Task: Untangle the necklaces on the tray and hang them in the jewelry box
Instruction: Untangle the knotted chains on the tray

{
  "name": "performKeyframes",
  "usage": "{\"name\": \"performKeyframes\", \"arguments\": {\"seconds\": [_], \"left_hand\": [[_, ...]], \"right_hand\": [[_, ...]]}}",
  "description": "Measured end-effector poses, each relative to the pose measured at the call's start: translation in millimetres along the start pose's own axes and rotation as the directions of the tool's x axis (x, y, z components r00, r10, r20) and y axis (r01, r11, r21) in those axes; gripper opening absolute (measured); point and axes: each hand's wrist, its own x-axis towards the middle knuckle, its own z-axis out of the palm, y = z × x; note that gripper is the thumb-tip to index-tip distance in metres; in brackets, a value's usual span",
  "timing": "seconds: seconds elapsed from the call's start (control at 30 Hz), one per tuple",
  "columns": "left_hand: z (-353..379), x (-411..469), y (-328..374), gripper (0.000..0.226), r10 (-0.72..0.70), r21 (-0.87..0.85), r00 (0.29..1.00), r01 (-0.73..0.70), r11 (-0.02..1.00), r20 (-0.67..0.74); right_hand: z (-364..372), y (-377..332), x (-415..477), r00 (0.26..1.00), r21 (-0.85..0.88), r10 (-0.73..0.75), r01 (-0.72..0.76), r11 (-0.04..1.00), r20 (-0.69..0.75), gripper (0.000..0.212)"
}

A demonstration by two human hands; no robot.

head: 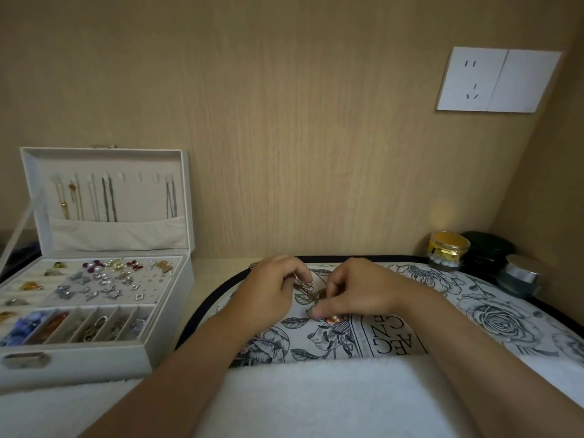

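Rear wall [284, 137]: wood-grain panelling, pale tan. A white outlet plate [497, 80] is fixed high on it at the right, with socket slots in the left half and a blank right half. A side wall [562, 184] of the same panelling meets it at the right.

Counter [210, 273]: pale surface. Three containers are grouped in the right rear corner: a gold-lidded jar [448, 251], a dark round container [488, 252] just behind and beside it, and a silver-lidded glass jar [520, 276] nearer the front.

A white towel [331, 396] lies spread along the near edge.
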Motion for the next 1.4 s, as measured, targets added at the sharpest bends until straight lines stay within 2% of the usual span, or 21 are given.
{"name": "performKeyframes", "arguments": {"seconds": [0.03, 0.13, 0.2, 0.27, 0.37, 0.43, 0.5, 0.57, 0.67, 0.83, 0.93, 1.07, 1.17, 1.3, 1.4], "left_hand": [[0.2, 0.8, -0.6, 0.042, 0.008, 0.025, 1.0, -0.009, 1.0, 0.021], [7.0, 2.4, -1.5, 0.048, 0.034, 0.104, 0.975, -0.058, 0.993, 0.218], [12.0, 2.0, -2.1, 0.04, 0.028, 0.14, 0.957, -0.071, 0.988, 0.289], [14.1, 2.2, -2.0, 0.024, 0.038, 0.145, 0.962, -0.08, 0.986, 0.269], [12.7, 3.7, 6.7, 0.005, -0.043, 0.019, 0.979, 0.041, 0.999, 0.197], [7.8, 5.3, 14.3, 0.014, -0.174, -0.215, 0.969, 0.21, 0.954, 0.175], [1.1, 6.3, 19.8, 0.019, -0.27, -0.401, 0.948, 0.315, 0.86, 0.167], [-3.6, 5.6, 22.6, 0.024, -0.32, -0.488, 0.932, 0.361, 0.794, 0.168], [-4.9, 5.1, 24.0, 0.026, -0.31, -0.565, 0.937, 0.346, 0.749, 0.163], [-5.5, 5.2, 21.3, 0.021, -0.304, -0.612, 0.933, 0.356, 0.706, 0.193], [-6.2, 4.5, 20.2, 0.023, -0.284, -0.615, 0.929, 0.371, 0.696, 0.239], [-8.8, 5.0, 17.8, 0.028, -0.291, -0.663, 0.914, 0.405, 0.63, 0.282], [-9.5, 5.1, 14.5, 0.029, -0.327, -0.641, 0.899, 0.437, 0.631, 0.291], [-10.0, 4.0, 15.7, 0.022, -0.357, -0.509, 0.894, 0.448, 0.735, 0.272], [-7.4, 3.0, 17.5, 0.018, -0.333, -0.407, 0.904, 0.42, 0.811, 0.269]], "right_hand": [[1.5, -2.6, 0.6, 0.999, -0.04, 0.002, -0.001, 0.999, 0.036, 0.042], [0.9, -1.2, 2.8, 0.998, -0.029, -0.03, 0.032, 0.999, 0.051, 0.017], [-1.6, 5.0, 3.6, 0.998, -0.005, -0.023, 0.023, 1.0, 0.052, 0.009], [-4.2, 10.6, 3.6, 0.999, 0.147, -0.015, 0.009, 0.989, 0.04, 0.012], [-7.5, 15.7, 4.7, 0.999, 0.529, -0.05, 0.039, 0.848, 0.006, 0.015], [-7.9, 14.8, 5.9, 0.999, 0.718, -0.04, 0.041, 0.695, -0.018, 0.017], [-6.0, 11.7, 7.1, 0.999, 0.842, -0.033, 0.02, 0.54, -0.003, 0.02], [-4.2, 8.4, 7.8, 0.997, 0.901, -0.064, -0.003, 0.434, 0.034, 0.02], [-3.8, 4.3, 8.7, 0.994, 0.945, -0.1, -0.001, 0.328, 0.036, 0.025], [3.6, -0.6, 12.4, 1.0, 0.956, -0.007, 0.022, 0.294, -0.021, 0.02], [8.5, -7.7, 12.6, 0.999, 0.971, -0.033, 0.035, 0.237, -0.028, 0.026], [11.8, -10.0, 17.0, 0.994, 0.961, 0.084, 0.048, 0.272, -0.073, 0.02], [11.1, -7.0, 18.3, 0.992, 0.953, 0.113, 0.019, 0.302, -0.056, 0.017], [9.4, -5.4, 16.1, 0.989, 0.836, 0.123, 0.005, 0.549, -0.086, 0.018], [10.5, -4.1, 16.0, 0.985, 0.743, 0.105, 0.031, 0.669, -0.135, 0.019]]}}
